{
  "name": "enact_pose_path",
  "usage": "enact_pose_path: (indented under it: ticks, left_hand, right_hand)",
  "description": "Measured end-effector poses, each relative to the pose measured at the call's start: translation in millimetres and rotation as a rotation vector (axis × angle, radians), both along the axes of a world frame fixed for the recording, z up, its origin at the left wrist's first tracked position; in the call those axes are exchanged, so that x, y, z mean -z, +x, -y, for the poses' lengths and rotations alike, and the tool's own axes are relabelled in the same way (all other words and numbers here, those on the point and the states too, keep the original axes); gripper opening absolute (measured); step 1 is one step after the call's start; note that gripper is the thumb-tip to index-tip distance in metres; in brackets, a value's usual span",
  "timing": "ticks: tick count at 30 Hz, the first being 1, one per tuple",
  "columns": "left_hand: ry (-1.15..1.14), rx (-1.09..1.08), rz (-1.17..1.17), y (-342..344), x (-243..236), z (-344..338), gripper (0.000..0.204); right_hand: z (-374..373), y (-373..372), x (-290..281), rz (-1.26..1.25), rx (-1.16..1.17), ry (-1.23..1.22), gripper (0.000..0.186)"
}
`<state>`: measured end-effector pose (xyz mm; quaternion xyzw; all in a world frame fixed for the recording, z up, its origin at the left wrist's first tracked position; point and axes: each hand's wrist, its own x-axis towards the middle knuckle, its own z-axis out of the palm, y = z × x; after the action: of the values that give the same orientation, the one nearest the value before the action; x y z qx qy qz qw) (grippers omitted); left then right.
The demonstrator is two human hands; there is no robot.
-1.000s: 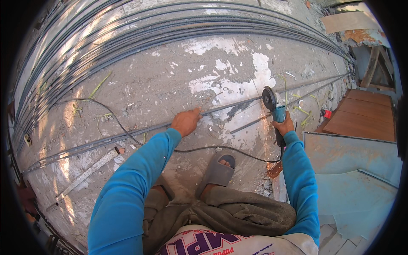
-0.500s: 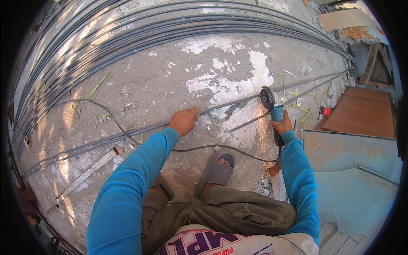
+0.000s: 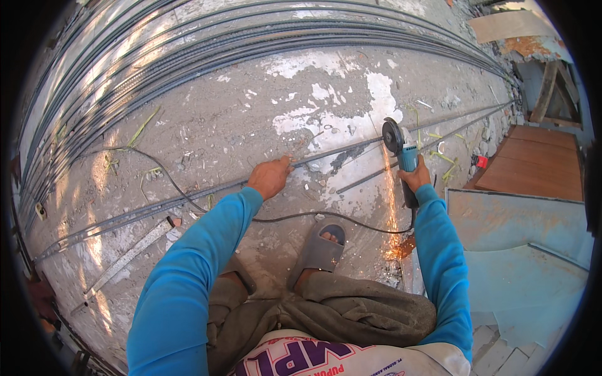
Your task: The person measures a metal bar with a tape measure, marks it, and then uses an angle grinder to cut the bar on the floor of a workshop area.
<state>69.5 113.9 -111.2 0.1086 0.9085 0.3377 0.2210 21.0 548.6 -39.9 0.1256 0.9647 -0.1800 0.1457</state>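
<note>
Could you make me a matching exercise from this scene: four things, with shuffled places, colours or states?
1. angle grinder
2. power cord
3. sandal
4. flat panels

A. dark, winding across the floor
B. reddish-brown, off to the right
C. in the right fingers, sparks streaming
D. grey and open-toed

Pairs: 1-C, 2-A, 3-D, 4-B

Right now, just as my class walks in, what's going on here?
A person is working a steel rod low over the floor with a grinder. The right hand grips the grinder, its disc at the rod, while the left hand holds the rod further left. Sparks stream down to the right of the grey sandal. Whether the disc has cut through can't be told. The cord trails off leftward.
</note>
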Motion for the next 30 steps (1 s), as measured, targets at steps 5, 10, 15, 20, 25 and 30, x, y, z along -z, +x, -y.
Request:
enact_pose_path:
  ticks: [5, 10, 15, 20, 25, 30]
  left_hand:
    - [0.013, -0.006, -0.020, 0, 0, 0, 0.028]
    - [-0.015, 0.030, -0.015, -1, -4, -3, 0.030]
    - [-0.042, 0.024, 0.036, -3, -13, 0, 0.029]
    - [0.023, -0.013, -0.006, -1, -7, 0, 0.028]
    - [0.001, -0.010, 0.016, -2, -7, -1, 0.025]
    - [-0.012, 0.004, 0.042, -4, -9, -1, 0.025]
  right_hand:
    - [1, -2, -1, 0.005, 0.010, 0.047, 0.078]
    - [-21, 7, 9, 0.013, 0.005, 0.008, 0.076]
    - [-5, 10, -2, 0.057, 0.037, -0.010, 0.073]
    - [-3, 3, -1, 0.023, 0.014, 0.016, 0.072]
    - [-2, -3, 0, -0.023, -0.012, 0.022, 0.076]
    - [-5, -4, 3, -0.014, -0.011, 0.031, 0.078]
